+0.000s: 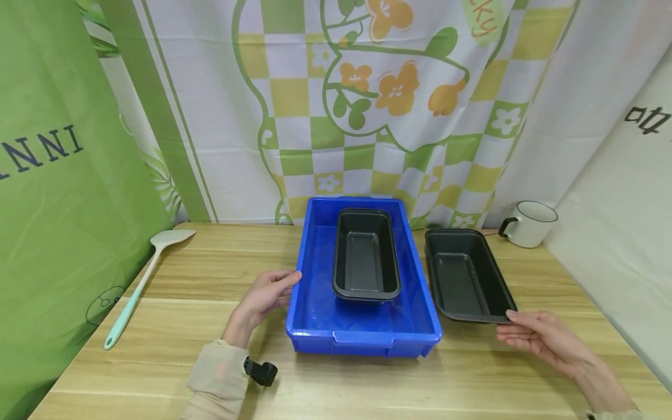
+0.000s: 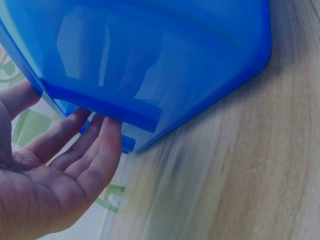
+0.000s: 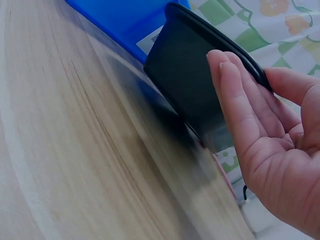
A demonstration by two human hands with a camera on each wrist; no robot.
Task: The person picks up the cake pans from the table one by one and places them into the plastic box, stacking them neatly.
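Note:
In the head view, a blue plastic bin (image 1: pixel 315 318) sits on the table with a dark loaf pan (image 1: pixel 364 262) inside it; a doubled rim shows along that pan's edge. My left hand (image 1: pixel 268 294) grips the bin's left side, thumb at the rim and fingertips under the lip in the left wrist view. Right of the bin is a second dark loaf pan (image 1: pixel 464 283). Its near right corner is pinched by my right hand (image 1: pixel 546 338). In the right wrist view the thumb lies on this pan's rim and the fingers press its outer wall (image 3: pixel 187 82).
A white mug (image 1: pixel 530 224) with a black handle stands at the back right. To the far left lies a spatula (image 1: pixel 142 280) with a mint handle. Printed curtains (image 1: pixel 367 116) hang along the table's back edge and both sides.

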